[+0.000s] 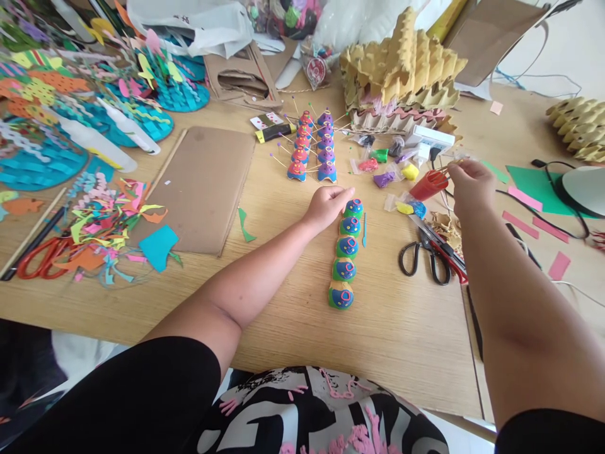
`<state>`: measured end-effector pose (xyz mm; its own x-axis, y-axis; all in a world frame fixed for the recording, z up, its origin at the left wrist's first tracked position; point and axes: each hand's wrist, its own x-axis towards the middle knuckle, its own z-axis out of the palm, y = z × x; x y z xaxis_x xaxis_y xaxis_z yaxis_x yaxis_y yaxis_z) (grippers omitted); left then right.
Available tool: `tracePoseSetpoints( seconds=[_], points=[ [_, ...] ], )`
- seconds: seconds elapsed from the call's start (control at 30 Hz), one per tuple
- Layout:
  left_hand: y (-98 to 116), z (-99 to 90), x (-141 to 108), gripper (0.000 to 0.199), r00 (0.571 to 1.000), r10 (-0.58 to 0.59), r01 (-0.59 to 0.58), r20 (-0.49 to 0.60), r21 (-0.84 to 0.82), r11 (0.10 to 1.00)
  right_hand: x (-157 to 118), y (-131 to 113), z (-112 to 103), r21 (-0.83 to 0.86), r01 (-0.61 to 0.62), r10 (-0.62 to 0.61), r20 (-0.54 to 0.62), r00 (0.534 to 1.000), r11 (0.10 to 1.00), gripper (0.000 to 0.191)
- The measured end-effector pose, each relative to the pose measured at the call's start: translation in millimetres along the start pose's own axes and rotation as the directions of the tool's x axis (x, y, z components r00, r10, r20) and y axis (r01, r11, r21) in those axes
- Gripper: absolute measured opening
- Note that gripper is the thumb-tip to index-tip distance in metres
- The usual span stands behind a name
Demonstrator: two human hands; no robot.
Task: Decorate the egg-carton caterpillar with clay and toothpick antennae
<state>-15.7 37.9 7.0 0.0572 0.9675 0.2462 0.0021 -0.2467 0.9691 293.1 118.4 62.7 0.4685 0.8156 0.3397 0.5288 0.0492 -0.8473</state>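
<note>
A row of blue and green egg-carton bumps with small pink rings lies on the table in front of me. My left hand is at its far end, fingers pinched together; what they hold, if anything, is too small to name. Over to the right, my right hand is closed on thin sticks at the mouth of a red cup. A thin blue tool lies beside the row. Beyond my left hand stand a red row and a purple row of bumps with thin sticks poking out.
Black-handled scissors and a red cutter lie right of the row. Cardboard, paper scraps and glue bottles are at left. Egg cartons are stacked at the back. Clay packets sit near the cup.
</note>
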Motion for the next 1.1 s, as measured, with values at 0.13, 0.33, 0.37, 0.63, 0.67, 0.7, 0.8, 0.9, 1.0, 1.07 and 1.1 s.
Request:
tracePoseSetpoints(
  seconds=[0.13, 0.33, 0.37, 0.63, 0.67, 0.7, 0.8, 0.9, 1.0, 1.07, 1.1],
  points=[
    [0.0, -0.1, -0.1, 0.057, 1.0, -0.006, 0.006, 0.001, -0.006, 1.0, 3.7, -2.1, 0.7, 0.174, 0.041, -0.046, 0.023, 0.999, 0.984, 0.013],
    [-1.9, 0.3, 0.3, 0.057, 1.0, -0.006, 0.006, -0.004, -0.012, 1.0, 13.2, -8.5, -0.6, 0.226, 0.085, -0.079, -0.036, 0.996, 0.97, 0.018],
    [-2.0, 0.3, 0.3, 0.057, 1.0, -0.006, 0.005, -0.005, -0.012, 1.0, 15.2, -11.2, -1.3, 0.236, 0.086, -0.074, -0.056, 0.996, 0.968, 0.019],
    [-0.3, 0.2, 0.4, 0.059, 0.999, -0.036, 0.035, -0.027, -0.051, 0.998, -21.4, -62.9, 2.5, 0.673, -0.048, 0.117, -0.057, 0.992, 0.738, 0.028],
    [-0.5, 0.8, 0.6, 0.057, 0.998, -0.046, 0.044, -0.034, -0.067, 0.997, -35.6, -69.0, 6.2, 0.738, -0.103, 0.146, 0.007, 0.989, 0.667, 0.03],
    [-0.6, 1.4, 0.7, 0.055, 0.998, -0.048, 0.045, -0.035, -0.085, 0.995, -51.0, -73.6, 10.8, 0.791, -0.169, 0.18, 0.076, 0.981, 0.588, 0.032],
    [0.2, 3.2, -0.4, 0.049, 1.0, 0.001, -0.002, -0.004, -0.129, 0.992, -97.7, -77.0, 28.2, 0.795, -0.439, 0.293, 0.339, 0.894, 0.42, 0.022],
    [2.7, 3.4, -3.0, 0.044, 0.993, 0.097, -0.091, 0.071, -0.094, 0.991, -133.2, -68.4, 45.0, 0.783, -0.506, 0.28, 0.426, 0.86, 0.362, 0.017],
    [5.5, 2.3, -5.1, 0.036, 0.969, 0.2, -0.209, 0.146, 0.048, 0.977, -151.8, -58.2, 54.2, 0.765, -0.546, 0.241, 0.491, 0.837, 0.34, 0.024],
    [6.5, 1.9, -5.5, 0.027, 0.955, 0.24, -0.262, 0.174, 0.114, 0.958, -156.5, -54.5, 55.4, 0.752, -0.571, 0.232, 0.522, 0.821, 0.329, 0.024],
    [6.7, 2.0, -5.4, 0.023, 0.948, 0.261, -0.287, 0.182, 0.132, 0.949, -157.4, -53.8, 55.0, 0.748, -0.576, 0.225, 0.531, 0.817, 0.33, 0.023]
  ],
)
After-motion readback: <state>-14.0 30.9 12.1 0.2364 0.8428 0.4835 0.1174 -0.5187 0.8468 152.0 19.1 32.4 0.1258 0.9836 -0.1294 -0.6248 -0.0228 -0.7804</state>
